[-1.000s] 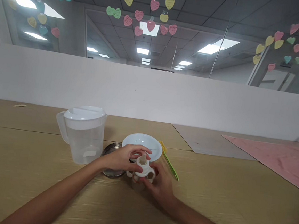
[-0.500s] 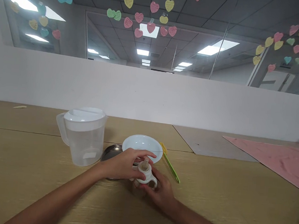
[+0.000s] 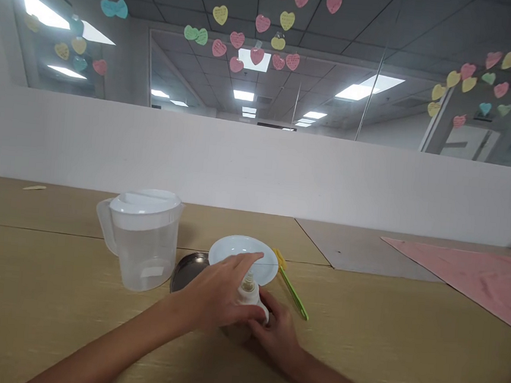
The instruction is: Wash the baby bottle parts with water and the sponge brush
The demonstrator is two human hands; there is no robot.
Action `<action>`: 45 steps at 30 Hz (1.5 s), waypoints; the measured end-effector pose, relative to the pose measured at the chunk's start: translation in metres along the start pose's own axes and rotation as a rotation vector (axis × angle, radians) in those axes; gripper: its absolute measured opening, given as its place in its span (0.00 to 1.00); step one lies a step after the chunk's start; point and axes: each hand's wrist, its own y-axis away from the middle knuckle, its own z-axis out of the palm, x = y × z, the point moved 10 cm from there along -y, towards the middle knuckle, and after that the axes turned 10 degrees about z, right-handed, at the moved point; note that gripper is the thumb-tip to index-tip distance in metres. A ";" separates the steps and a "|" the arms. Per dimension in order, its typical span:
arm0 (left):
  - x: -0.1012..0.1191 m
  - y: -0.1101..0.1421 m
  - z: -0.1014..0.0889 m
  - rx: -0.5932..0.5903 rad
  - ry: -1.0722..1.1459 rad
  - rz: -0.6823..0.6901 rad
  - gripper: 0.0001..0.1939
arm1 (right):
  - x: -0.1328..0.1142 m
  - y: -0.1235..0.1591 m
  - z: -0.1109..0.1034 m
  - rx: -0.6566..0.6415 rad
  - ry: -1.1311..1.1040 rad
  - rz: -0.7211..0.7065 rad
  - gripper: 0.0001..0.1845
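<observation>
Between my hands is a baby bottle [image 3: 249,295] with a clear teat and a white collar with side handles. My left hand [image 3: 224,290] curls round the collar from the left, its index finger stretched out past the teat and its thumb across the front. From the right, my right hand [image 3: 280,329] grips the bottle near one handle. Much of the bottle's body is hidden by the fingers. Just behind the hands sits a white bowl [image 3: 224,245], and a round metal dish [image 3: 183,270] lies partly under the left hand's line of sight.
A clear lidded pitcher [image 3: 143,247] stands on the left of the tan table [image 3: 380,345]. Right of the bowl lies a green and yellow brush [image 3: 294,291]. A pink cloth [image 3: 472,273] covers the far right. A flat wooden stick [image 3: 34,187] rests at the far left.
My left hand has shifted right and forward over the collar, its thumb now across the front, covering more of the bottle. The bottle has moved slightly right. The view has tilted up a little.
</observation>
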 end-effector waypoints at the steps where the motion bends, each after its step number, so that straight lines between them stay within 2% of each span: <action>1: -0.002 0.000 0.004 -0.039 0.026 -0.009 0.39 | 0.000 0.000 0.000 0.002 -0.003 -0.005 0.24; 4: -0.015 0.000 0.006 -0.073 -0.026 -0.099 0.36 | -0.001 0.001 0.000 0.005 0.021 -0.037 0.27; 7: -0.021 -0.001 -0.002 -0.013 -0.090 -0.114 0.32 | 0.000 0.000 0.001 -0.007 0.032 -0.024 0.27; 11: -0.012 -0.001 0.005 -0.059 0.011 -0.012 0.40 | -0.003 -0.001 0.000 -0.012 0.016 -0.017 0.24; 13: -0.016 0.000 0.007 -0.086 0.011 -0.058 0.41 | -0.003 0.000 0.000 -0.004 0.019 -0.018 0.25; 15: -0.023 0.001 0.003 -0.062 -0.026 -0.125 0.39 | -0.001 0.000 0.001 -0.011 0.014 -0.012 0.27; 17: -0.024 0.000 -0.001 -0.020 -0.034 -0.130 0.39 | 0.001 0.000 0.003 -0.039 0.004 -0.002 0.27; 21: -0.017 0.000 0.007 -0.029 0.091 -0.046 0.42 | 0.003 -0.001 0.004 -0.046 0.029 0.004 0.21; 25: -0.018 0.002 0.019 -0.069 0.267 -0.075 0.39 | 0.003 -0.001 0.004 -0.030 0.049 -0.004 0.20; 30: -0.018 -0.001 0.018 0.006 0.487 -0.090 0.38 | 0.003 -0.001 0.004 -0.017 0.067 -0.019 0.21; 34: -0.022 -0.003 0.017 0.118 0.758 -0.127 0.35 | 0.000 -0.001 0.004 -0.021 0.093 -0.064 0.22; 37: -0.027 -0.005 0.011 0.218 0.912 -0.152 0.35 | -0.001 0.001 0.000 0.034 0.122 -0.109 0.26; 41: -0.037 -0.009 -0.004 0.352 1.017 -0.196 0.31 | 0.005 0.001 0.001 0.042 0.135 -0.111 0.30; 45: -0.046 -0.012 -0.033 0.523 0.996 -0.195 0.30 | 0.007 0.001 0.003 0.019 0.123 -0.111 0.29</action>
